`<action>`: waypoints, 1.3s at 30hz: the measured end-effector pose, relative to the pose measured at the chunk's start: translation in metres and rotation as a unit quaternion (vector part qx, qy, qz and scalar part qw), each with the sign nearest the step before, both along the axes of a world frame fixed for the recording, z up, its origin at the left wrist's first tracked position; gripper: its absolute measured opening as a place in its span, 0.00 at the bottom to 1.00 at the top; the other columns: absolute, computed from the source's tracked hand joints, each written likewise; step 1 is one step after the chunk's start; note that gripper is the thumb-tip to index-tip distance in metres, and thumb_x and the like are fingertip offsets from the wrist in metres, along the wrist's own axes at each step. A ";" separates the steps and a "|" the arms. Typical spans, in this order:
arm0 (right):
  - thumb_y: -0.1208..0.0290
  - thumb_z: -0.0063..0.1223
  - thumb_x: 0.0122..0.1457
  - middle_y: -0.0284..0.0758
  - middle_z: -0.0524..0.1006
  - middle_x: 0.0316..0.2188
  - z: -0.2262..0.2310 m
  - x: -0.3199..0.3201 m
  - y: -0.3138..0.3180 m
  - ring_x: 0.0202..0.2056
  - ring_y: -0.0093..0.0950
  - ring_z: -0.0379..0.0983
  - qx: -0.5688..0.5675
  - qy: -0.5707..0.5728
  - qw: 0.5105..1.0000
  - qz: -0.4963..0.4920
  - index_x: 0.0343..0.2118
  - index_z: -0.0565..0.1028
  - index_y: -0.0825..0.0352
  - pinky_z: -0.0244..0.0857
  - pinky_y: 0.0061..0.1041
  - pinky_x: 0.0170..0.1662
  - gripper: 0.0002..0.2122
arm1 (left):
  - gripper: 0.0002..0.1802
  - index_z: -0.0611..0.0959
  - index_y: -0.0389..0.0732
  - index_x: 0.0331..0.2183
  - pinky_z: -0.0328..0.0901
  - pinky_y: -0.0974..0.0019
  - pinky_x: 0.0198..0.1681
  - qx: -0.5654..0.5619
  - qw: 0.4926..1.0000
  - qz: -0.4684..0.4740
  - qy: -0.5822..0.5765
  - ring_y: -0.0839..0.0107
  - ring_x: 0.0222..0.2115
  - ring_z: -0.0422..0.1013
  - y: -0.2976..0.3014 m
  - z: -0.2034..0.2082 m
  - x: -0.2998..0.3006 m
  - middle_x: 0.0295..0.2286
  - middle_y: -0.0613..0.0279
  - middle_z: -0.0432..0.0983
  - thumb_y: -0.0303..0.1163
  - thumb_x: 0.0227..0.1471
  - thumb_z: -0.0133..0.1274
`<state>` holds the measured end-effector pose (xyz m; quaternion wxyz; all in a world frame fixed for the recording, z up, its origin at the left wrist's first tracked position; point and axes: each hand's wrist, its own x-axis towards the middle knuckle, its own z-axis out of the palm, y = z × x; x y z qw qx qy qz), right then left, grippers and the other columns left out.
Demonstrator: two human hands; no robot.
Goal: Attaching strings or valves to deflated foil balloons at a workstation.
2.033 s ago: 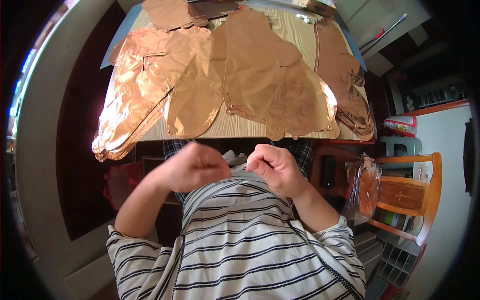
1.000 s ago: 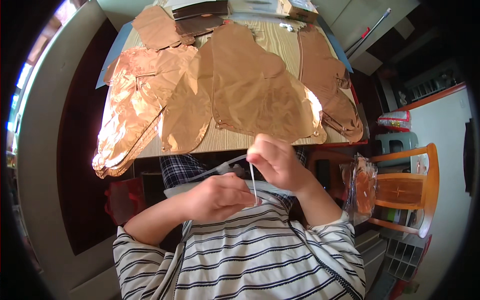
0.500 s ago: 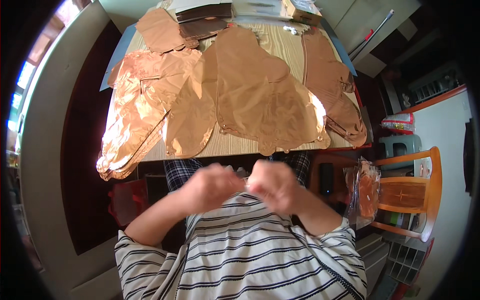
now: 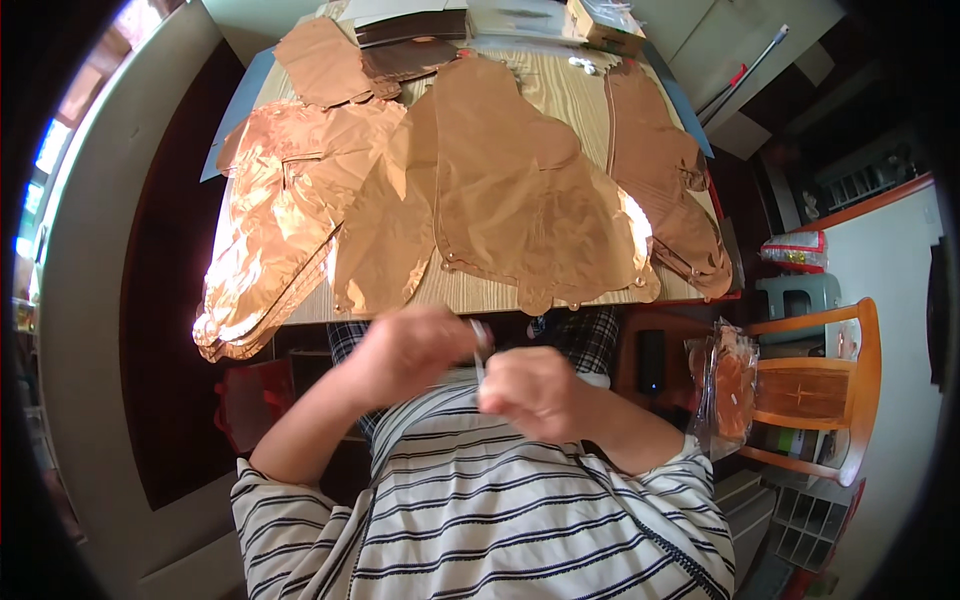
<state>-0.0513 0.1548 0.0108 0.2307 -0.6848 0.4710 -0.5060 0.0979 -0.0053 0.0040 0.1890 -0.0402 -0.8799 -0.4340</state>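
Closest to the camera is the person's striped shirt (image 4: 480, 520), and just above it both hands are held together in front of the chest. The left hand (image 4: 405, 350) is curled, the fingers pinched on the upper end of a thin white strip (image 4: 479, 350). The right hand (image 4: 535, 392) is closed as a loose fist around the lower part of the same strip, so the strip stands nearly upright between the two hands, which almost touch each other.

Beyond the hands is the near edge of a wooden table (image 4: 560, 85). On it lie several flat rose-gold foil balloons (image 4: 510, 190), not inflated, partly overlapping; one crumpled balloon (image 4: 265, 250) hangs over the left front corner. At the far end there are a dark box (image 4: 410, 28) and a small carton (image 4: 605, 25). To the right of the table stands an orange wooden chair (image 4: 810, 390), with a clear bag of foil pieces (image 4: 725, 385) beside it.

Half a second earlier the hands were at the same height and pressed closely; now the right hand is lower and nearer to the body, while the left is raised a little, and more of the strip is visible.
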 end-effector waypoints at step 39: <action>0.75 0.56 0.56 0.37 0.71 0.22 -0.014 -0.016 0.002 0.25 0.35 0.73 0.098 -0.026 0.994 -0.034 0.27 0.73 0.66 0.66 0.30 0.29 0.03 | 0.08 0.83 0.35 0.33 0.69 0.68 0.34 0.295 0.955 0.040 -0.019 0.70 0.30 0.75 0.023 0.022 0.002 0.26 0.57 0.77 0.15 0.49 0.54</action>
